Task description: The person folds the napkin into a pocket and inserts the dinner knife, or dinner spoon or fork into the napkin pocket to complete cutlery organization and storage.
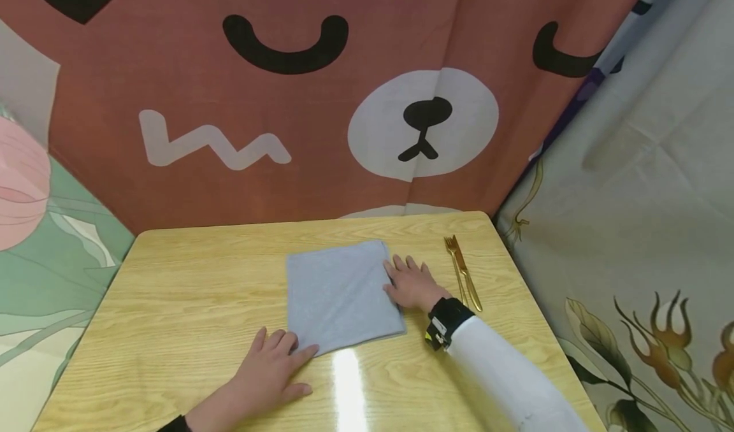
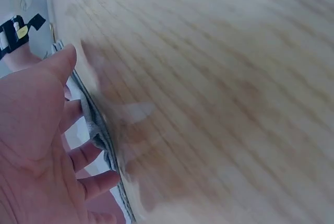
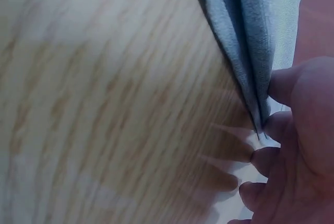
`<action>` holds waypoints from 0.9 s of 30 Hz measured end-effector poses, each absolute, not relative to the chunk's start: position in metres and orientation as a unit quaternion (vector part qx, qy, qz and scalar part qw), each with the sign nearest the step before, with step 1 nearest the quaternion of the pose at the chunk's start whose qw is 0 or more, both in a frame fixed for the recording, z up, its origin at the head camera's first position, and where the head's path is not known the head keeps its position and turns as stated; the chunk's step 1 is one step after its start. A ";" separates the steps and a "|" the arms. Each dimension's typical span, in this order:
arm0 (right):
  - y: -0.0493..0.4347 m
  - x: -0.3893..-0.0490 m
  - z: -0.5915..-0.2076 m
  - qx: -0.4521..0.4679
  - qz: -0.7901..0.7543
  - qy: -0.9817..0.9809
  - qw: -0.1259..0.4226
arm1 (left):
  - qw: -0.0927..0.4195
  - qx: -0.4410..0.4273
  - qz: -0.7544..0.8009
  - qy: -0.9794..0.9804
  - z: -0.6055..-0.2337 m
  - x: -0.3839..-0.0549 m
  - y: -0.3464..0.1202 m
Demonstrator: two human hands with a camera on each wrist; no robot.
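Note:
A folded grey-blue cloth [image 1: 344,295] lies flat, roughly square, on the wooden table. At its near left corner is my left hand [image 1: 269,371], fingers extended, the fingertips at the cloth's edge. In the left wrist view the left fingers [image 2: 73,114] reach along the layered side of the cloth [image 2: 94,119]. My right hand [image 1: 414,284] is at the cloth's right edge, its fingers spread and touching it. The right wrist view shows the right thumb and fingertips [image 3: 282,85] against the folded layers [image 3: 240,41]; neither hand curls round the cloth.
A gold fork [image 1: 450,246] and a gold knife [image 1: 469,282] lie side by side right of the right hand. The table [image 1: 189,292] ends at a bear-patterned curtain [image 1: 390,190] behind, with a floral curtain [image 1: 648,228] on the right.

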State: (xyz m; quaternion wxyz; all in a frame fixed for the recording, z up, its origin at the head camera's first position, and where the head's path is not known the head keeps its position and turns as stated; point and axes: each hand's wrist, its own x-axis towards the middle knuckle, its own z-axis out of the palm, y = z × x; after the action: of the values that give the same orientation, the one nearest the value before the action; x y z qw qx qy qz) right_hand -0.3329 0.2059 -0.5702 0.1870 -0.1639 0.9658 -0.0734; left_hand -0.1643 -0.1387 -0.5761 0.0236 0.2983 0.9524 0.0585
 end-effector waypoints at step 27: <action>0.225 -0.295 -0.579 -0.237 -0.058 0.956 0.160 | 0.095 0.217 0.100 0.967 -0.597 -0.214 -0.162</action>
State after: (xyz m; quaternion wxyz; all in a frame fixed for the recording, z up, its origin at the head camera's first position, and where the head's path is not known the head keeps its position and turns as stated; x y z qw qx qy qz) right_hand -0.2945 0.2250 -0.5791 0.1604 -0.2373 0.9563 -0.0582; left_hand -0.2144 -0.1618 -0.5965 0.0952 0.2166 0.9665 0.0995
